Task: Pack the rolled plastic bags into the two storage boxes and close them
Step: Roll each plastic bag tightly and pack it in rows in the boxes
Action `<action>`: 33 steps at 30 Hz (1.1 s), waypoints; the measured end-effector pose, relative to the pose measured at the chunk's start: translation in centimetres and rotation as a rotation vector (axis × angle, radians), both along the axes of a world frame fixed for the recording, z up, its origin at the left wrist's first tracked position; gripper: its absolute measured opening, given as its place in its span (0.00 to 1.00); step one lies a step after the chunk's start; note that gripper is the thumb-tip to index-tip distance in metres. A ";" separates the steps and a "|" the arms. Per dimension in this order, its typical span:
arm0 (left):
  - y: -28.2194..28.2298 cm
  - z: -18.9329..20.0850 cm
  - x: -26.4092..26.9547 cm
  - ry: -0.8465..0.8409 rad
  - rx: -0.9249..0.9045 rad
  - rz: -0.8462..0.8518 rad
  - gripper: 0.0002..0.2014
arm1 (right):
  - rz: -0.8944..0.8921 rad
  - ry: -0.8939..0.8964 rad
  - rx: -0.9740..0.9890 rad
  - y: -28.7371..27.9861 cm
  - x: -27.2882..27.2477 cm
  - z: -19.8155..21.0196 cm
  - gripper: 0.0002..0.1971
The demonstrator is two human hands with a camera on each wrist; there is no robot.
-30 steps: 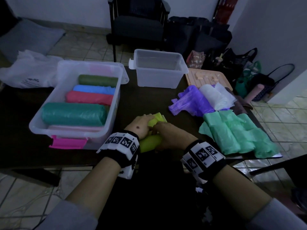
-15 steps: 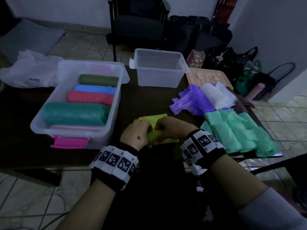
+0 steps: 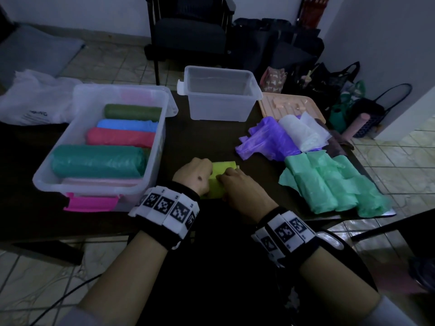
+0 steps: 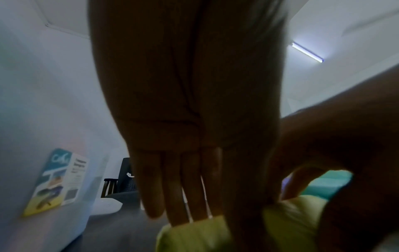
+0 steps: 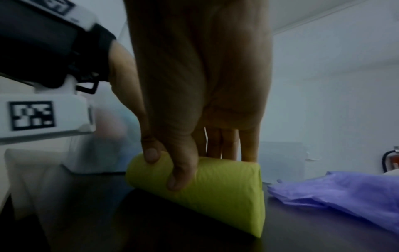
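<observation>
A yellow-green plastic bag roll [image 3: 217, 182] lies on the dark table [image 3: 200, 142] near its front edge. My left hand [image 3: 195, 177] holds its left end, thumb on the near side and fingers over the top. My right hand [image 3: 237, 184] grips the roll [image 5: 215, 184] with the thumb in front and the fingers behind. The large clear box [image 3: 162, 128] at left holds teal [image 3: 97, 161], red [image 3: 120, 137], blue [image 3: 127, 124] and dark green [image 3: 131, 111] rolls. The small clear box [image 3: 219, 107] stands empty behind.
Loose green bags [image 3: 329, 184], purple bags [image 3: 266, 140] and white bags [image 3: 301, 130] lie at the right of the table, with a peach lid [image 3: 289, 104] behind them. A white carrier bag [image 3: 33, 104] lies far left. A chair [image 3: 188, 34] stands behind the table.
Both hands have pushed forward from the table's front edge. The flat tail of the yellow-green bag ahead of them has shrunk into the roll.
</observation>
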State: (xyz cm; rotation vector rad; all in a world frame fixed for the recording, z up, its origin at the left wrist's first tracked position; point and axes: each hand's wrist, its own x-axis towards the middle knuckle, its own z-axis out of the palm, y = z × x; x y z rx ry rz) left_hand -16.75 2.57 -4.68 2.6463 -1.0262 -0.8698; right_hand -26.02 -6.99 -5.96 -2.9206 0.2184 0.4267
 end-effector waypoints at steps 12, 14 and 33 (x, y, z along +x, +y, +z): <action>0.1 -0.7 -0.7 -0.105 -0.082 -0.052 0.27 | -0.153 0.084 0.214 -1.9 1.4 0.7 0.28; 0.0 -0.4 -0.3 -0.080 -0.064 -0.049 0.27 | -0.095 0.041 0.152 -1.7 0.9 0.3 0.32; 1.1 -0.2 0.1 0.040 -0.116 -0.054 0.27 | -0.202 0.234 0.286 -2.8 1.9 -0.2 0.49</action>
